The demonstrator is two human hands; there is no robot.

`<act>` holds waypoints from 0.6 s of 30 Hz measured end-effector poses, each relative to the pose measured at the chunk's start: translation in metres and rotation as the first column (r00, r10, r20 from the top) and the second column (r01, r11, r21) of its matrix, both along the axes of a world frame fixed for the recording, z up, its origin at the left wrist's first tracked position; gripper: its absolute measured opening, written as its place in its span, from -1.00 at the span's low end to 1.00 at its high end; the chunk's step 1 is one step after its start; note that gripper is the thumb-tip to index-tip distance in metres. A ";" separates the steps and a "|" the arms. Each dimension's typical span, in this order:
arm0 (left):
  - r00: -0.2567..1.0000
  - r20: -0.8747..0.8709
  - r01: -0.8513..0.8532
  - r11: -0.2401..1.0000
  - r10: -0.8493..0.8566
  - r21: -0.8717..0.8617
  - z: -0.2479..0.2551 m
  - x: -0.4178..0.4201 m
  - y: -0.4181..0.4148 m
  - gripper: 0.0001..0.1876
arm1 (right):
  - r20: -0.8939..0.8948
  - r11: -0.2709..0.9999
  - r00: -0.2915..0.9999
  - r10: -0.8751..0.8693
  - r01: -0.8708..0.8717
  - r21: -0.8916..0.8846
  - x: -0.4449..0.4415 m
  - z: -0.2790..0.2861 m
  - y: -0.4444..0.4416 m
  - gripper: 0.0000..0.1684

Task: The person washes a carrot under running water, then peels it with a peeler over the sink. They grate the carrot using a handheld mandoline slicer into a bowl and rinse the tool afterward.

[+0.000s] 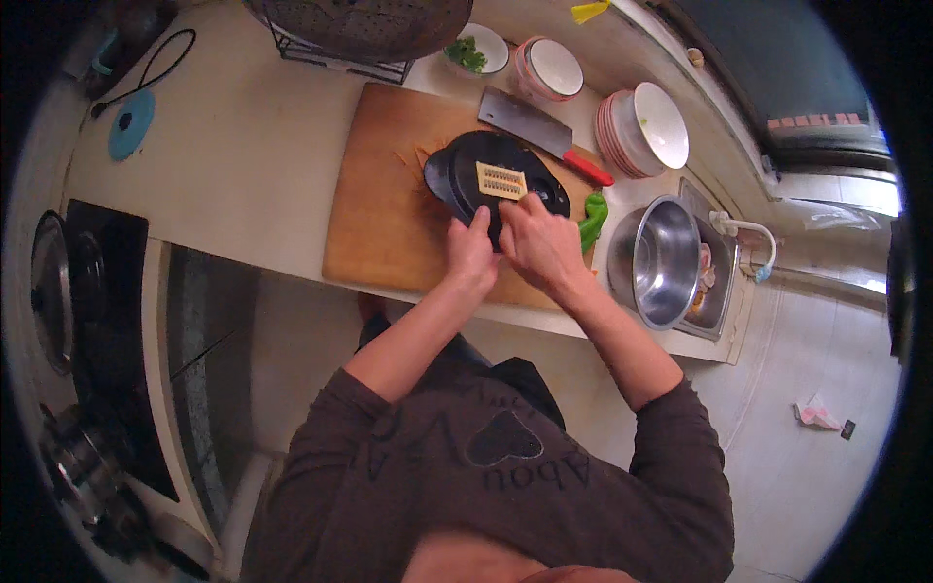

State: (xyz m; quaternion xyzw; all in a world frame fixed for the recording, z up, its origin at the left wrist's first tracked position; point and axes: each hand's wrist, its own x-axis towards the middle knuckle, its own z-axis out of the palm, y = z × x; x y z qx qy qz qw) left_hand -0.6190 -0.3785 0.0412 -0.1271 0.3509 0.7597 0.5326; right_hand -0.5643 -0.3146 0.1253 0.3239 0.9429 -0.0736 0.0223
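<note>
A black plastic grater with a pale yellow shredding insert lies over a wooden cutting board. My left hand grips its near edge, thumb on top. Just right of it, my right hand has its fingers curled down onto the grater beside the insert; whatever is under them is hidden. Thin orange shreds stick out past the grater's left side. A cleaver with a red handle rests along the board's far right edge. To the right of my right hand lies a green pepper.
A steel bowl stands by the sink, which holds food scraps. Stacked bowls line the wall, near a bowl of chopped greens. A large dark perforated pan sits on a rack. Left is a black cooktop.
</note>
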 end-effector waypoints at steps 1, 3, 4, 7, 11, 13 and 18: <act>0.998 0.056 0.013 1.000 -0.011 -0.024 0.003 0.002 -0.003 -0.67 | -0.027 0.999 1.000 -0.009 0.010 0.031 -0.004 -0.006 0.006 -0.80; 0.988 0.152 0.028 0.998 -0.019 -0.060 0.011 0.005 -0.001 -0.70 | -0.118 0.988 0.993 0.015 0.003 0.156 -0.024 -0.034 0.043 -0.79; 0.992 0.121 0.045 0.998 -0.039 -0.050 0.011 0.006 -0.002 -0.70 | -0.165 0.974 0.985 0.043 -0.005 0.227 -0.033 -0.048 0.061 -0.77; 0.984 0.159 0.087 0.996 -0.084 -0.012 0.017 0.008 -0.002 -0.70 | -0.044 0.982 0.999 -0.013 0.021 0.189 -0.049 -0.051 0.094 -0.76; 0.988 0.154 -0.022 1.000 0.020 0.012 -0.002 0.009 0.001 -0.69 | 0.024 0.997 1.000 0.008 -0.010 0.074 -0.013 -0.007 0.020 -0.78; 0.990 0.139 0.019 0.998 -0.010 -0.063 0.007 0.008 -0.002 -0.69 | -0.044 0.998 0.999 0.032 -0.030 0.051 0.003 0.002 -0.010 -0.78; 0.995 0.100 0.043 0.989 -0.029 -0.138 0.007 0.004 0.002 -0.68 | -0.096 0.994 0.995 -0.003 0.014 0.109 -0.036 -0.047 0.053 -0.79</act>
